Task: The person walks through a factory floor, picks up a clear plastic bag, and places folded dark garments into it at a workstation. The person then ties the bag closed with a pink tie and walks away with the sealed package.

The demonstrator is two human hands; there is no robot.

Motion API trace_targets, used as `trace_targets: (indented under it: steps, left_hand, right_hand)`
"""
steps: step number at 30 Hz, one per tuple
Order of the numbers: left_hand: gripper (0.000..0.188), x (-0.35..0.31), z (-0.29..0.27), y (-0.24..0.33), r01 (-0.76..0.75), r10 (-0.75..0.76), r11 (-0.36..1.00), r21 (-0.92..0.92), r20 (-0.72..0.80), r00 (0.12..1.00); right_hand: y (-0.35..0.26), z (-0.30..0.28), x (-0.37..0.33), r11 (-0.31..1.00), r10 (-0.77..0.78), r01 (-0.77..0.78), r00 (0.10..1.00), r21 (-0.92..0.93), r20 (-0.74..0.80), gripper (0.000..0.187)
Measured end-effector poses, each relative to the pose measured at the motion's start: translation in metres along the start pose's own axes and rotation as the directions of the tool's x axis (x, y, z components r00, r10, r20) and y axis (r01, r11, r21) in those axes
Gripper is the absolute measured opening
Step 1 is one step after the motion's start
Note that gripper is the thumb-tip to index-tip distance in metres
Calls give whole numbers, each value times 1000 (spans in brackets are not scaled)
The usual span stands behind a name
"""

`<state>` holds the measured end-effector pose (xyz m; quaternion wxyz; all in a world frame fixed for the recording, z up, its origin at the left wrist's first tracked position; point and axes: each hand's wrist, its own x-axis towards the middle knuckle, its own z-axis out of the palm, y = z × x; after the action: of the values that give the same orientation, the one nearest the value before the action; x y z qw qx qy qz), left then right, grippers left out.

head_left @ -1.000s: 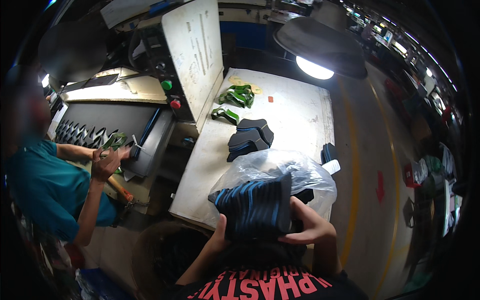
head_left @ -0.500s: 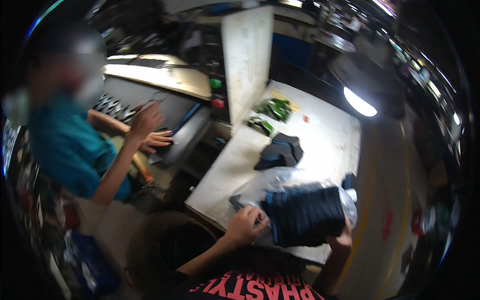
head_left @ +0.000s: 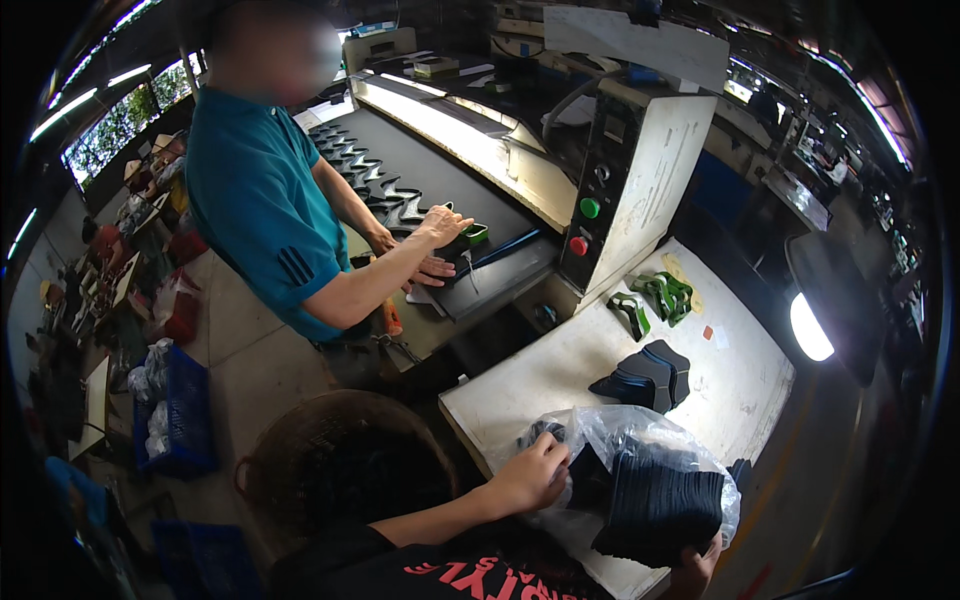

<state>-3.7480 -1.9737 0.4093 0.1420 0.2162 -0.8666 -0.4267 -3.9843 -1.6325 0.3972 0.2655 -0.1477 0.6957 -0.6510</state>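
Observation:
A clear plastic bag (head_left: 580, 425) lies on the white tabletop (head_left: 500, 400), its mouth spread wide. My left hand (head_left: 537, 473) pinches the bag's edge on its left side. Around the lower right of a thick stack of black cut pieces (head_left: 665, 505) my right hand (head_left: 698, 570) is closed, its fingers partly hidden under the stack. The stack sits in front of the bag, with film behind it and at its right. Beyond the bag lies a small pile of dark curved pieces (head_left: 645, 378), and further back are green-edged cutting dies (head_left: 662, 298).
A co-worker in a teal shirt (head_left: 255, 200) handles a green die on the machine bed (head_left: 440, 150) at the left. A control box (head_left: 630, 180) stands behind the table. At the lower left are a wicker basket (head_left: 262, 440) and a blue crate (head_left: 205, 425). A lamp (head_left: 812, 328) glows at the right.
My view has swung left, so the scene sits further right and is sharper. The black stack has tipped, its edges now facing up. Both my hands keep their holds.

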Motion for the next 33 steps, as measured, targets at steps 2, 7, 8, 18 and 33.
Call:
trace_targets:
  steps: [2, 7, 8, 18, 33]
  left_hand:
    - [37, -5, -4, -6, -83, 82, 995, 53, 22, 996]
    - [86, -18, -19, -16, 4, -57, 970, 241, 211, 976]
    - [88, -21, -22, -17, -1, -60, 955, 297, 197, 979]
    - [93, -28, -48, -32, 220, -36, 707, -672, 277, 960]
    - [53, -30, -42, -39, 217, -190, 833, -509, 106, 976]
  right_hand:
    - [11, -6, 5, 992, 52, -54, 998, -115, -22, 92]
    - [-1, 10, 5, 981, 78, -74, 997, -182, 10, 89]
    - [-12, 20, 4, 995, 78, -71, 990, -64, 118, 94]
    - [-75, 191, 0, 996, -80, 92, 935, -20, 346, 61]
    - [-70, 198, -4, 711, -296, 473, 873, -520, 388, 75]
